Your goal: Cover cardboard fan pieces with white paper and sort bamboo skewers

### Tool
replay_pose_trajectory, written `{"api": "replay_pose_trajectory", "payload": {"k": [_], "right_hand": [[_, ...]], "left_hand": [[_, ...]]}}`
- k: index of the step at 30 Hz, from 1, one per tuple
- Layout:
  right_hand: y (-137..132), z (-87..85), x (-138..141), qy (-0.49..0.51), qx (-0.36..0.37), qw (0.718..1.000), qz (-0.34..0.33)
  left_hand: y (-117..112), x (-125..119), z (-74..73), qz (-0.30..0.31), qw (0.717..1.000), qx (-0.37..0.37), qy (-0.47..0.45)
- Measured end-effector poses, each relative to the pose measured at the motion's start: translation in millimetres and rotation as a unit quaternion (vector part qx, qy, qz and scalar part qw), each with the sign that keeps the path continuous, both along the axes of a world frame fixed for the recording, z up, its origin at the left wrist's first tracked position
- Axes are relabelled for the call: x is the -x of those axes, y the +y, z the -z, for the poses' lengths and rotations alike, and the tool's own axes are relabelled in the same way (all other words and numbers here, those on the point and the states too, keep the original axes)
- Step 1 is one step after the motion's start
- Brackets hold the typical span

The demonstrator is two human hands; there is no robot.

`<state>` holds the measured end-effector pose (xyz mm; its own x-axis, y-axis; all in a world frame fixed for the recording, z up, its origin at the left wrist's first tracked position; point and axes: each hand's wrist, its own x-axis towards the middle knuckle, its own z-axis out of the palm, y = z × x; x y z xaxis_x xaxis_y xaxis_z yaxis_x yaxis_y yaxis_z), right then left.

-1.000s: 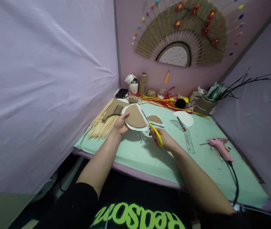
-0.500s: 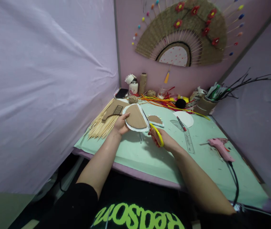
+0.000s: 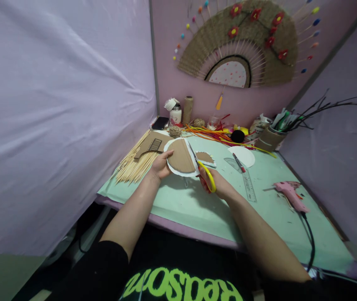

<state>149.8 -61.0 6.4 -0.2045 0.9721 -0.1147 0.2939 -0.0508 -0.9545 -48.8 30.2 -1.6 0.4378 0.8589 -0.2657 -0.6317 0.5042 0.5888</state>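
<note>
My left hand (image 3: 162, 165) grips the left edge of a half-round cardboard piece (image 3: 181, 156), thumb on top. White paper (image 3: 178, 172) shows as a rim around the cardboard. My right hand (image 3: 211, 182) is closed on yellow-handled scissors (image 3: 209, 177), whose blades lie along the straight right edge of the paper. Just beyond the scissors a smaller cardboard half-round (image 3: 205, 157) with a snipped white border rests on the table. To the left of my left hand lie several thin wooden sticks (image 3: 131, 171) beneath an arched cardboard piece (image 3: 153, 145).
A pink glue gun (image 3: 291, 196) with a black cord lies at the right. Nearer are a clear ruler (image 3: 249, 186), a red marker (image 3: 239, 162) and a white paper piece (image 3: 243, 155). Pipe cleaners (image 3: 212, 134), twine and a pot of brushes (image 3: 270, 138) line the back.
My left hand and the cardboard piece have shifted slightly right and down, closer to the scissors. The right hand stays almost in place.
</note>
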Motion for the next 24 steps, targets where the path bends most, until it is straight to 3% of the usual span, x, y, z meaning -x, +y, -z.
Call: {"api": "replay_pose_trajectory", "payload": {"k": [11,24], "right_hand": [[-1.6,-1.2,3.2,0.016,-0.003,1.0,0.02],[-4.0,-6.2,4.5,0.002,-0.01,1.0,0.025]], "left_hand": [[-2.3,-1.2,-3.9,-0.01,1.0,-0.001,0.001],[-1.5,0.5,1.6,0.03,0.999,-0.023,-0.002]]}}
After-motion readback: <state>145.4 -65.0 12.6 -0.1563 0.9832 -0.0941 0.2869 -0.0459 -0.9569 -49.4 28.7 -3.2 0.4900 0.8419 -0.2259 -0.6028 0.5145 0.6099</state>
